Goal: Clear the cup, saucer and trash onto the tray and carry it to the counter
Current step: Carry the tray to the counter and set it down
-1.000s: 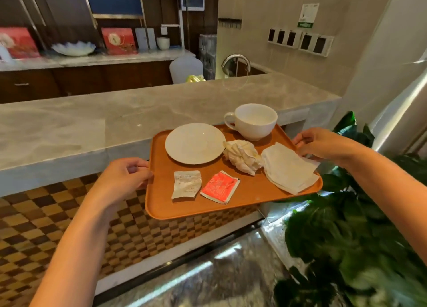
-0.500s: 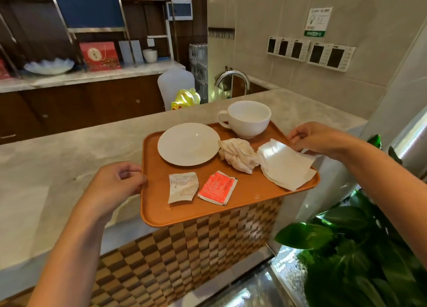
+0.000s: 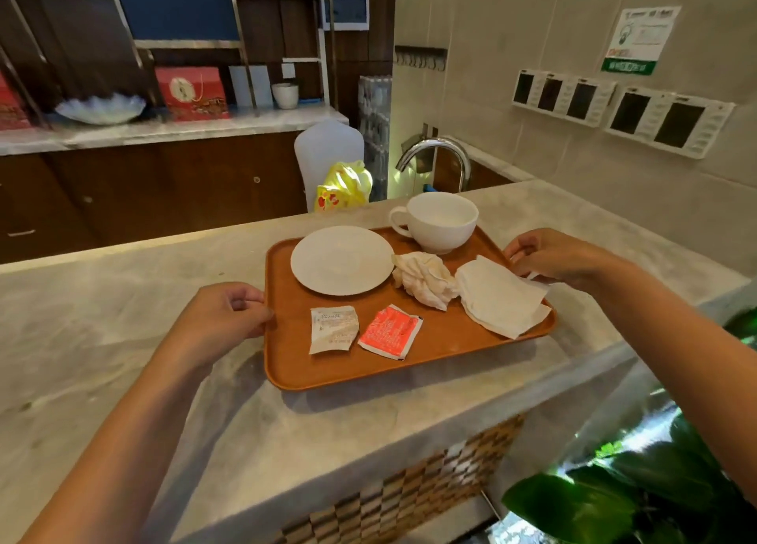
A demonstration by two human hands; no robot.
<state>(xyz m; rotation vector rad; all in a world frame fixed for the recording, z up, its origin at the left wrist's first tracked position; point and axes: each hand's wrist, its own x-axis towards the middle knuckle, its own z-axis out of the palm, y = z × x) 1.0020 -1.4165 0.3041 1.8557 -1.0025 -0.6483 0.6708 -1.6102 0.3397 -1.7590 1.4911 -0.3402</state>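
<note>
Orange tray (image 3: 327, 363) is over the marble desk (image 3: 102, 338), near its front edge and right end. Left hand (image 3: 221, 318) has its fingers (image 3: 245, 297) clenched on the tray's left rim, right hand (image 3: 561, 257) grasping the far right rim. Between the hands: one cup (image 3: 440, 222), one saucer (image 3: 342, 260), one crumpled napkin (image 3: 424, 279), one flat napkin (image 3: 497, 295) just inside the right fingers, two sachets, one white (image 3: 332, 329) and one red (image 3: 390, 331). Plenty of bare desk left of the left hand (can't tell if the tray has touched down). Plant (image 3: 639, 490) sits below the desk's end.
</note>
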